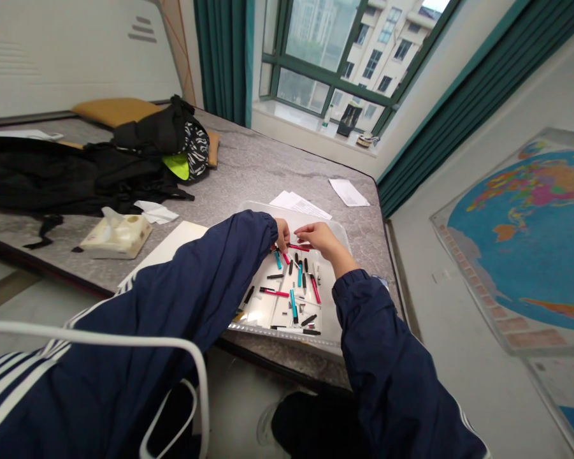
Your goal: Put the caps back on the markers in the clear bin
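Note:
A white translucent tray holds several pens and pen parts in red, teal, black and white. Over its far part, my left hand has its fingers closed together near a red and black piece; what it grips is too small to make out. Just to the right, my right hand pinches a red pen by its right end. Nearer the front lie another red pen, a teal pen and a white pen with black ends.
Papers lie behind the tray, with another sheet farther right. On the left are a tissue pack, a white board and a black backpack. A white cable crosses the lower left foreground.

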{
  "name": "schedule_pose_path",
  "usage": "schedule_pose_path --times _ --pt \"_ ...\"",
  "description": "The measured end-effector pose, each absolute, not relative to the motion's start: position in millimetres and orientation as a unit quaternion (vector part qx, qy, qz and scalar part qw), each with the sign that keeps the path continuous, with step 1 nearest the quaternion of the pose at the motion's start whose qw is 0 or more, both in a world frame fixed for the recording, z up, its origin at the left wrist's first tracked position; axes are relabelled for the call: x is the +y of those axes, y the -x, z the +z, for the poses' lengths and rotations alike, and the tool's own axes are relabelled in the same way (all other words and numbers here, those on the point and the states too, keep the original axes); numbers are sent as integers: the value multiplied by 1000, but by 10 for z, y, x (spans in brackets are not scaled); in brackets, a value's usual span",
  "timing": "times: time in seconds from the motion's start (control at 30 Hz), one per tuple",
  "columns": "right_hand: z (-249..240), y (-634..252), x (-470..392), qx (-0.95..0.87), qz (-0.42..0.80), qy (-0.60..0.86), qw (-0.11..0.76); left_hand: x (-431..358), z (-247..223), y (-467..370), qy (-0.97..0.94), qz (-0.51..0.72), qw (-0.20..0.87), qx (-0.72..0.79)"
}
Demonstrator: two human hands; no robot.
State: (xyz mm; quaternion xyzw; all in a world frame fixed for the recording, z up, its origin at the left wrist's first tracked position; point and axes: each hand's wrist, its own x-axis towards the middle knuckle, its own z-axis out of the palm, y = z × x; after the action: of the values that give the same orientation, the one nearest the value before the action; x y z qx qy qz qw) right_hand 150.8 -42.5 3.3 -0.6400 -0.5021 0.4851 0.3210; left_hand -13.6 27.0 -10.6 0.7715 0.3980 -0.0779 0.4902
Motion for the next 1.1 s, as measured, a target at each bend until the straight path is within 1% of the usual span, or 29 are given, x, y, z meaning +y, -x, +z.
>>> schedule_pose_path --times 0.17,0.57,0.8,1.1 --pt "4 -1489 -417 -495 508 617 341 283 -109 124 -755 -71 513 402" --pt "56 -1473 -452 -535 510 593 319 283 -109 112 -753 -69 505 416" --pt "85 -1468 -465 -554 479 605 313 271 -46 137 -749 -74 521 403" --pt "34 -1499 -437 -595 443 610 278 245 -32 134 -766 -59 487 416"
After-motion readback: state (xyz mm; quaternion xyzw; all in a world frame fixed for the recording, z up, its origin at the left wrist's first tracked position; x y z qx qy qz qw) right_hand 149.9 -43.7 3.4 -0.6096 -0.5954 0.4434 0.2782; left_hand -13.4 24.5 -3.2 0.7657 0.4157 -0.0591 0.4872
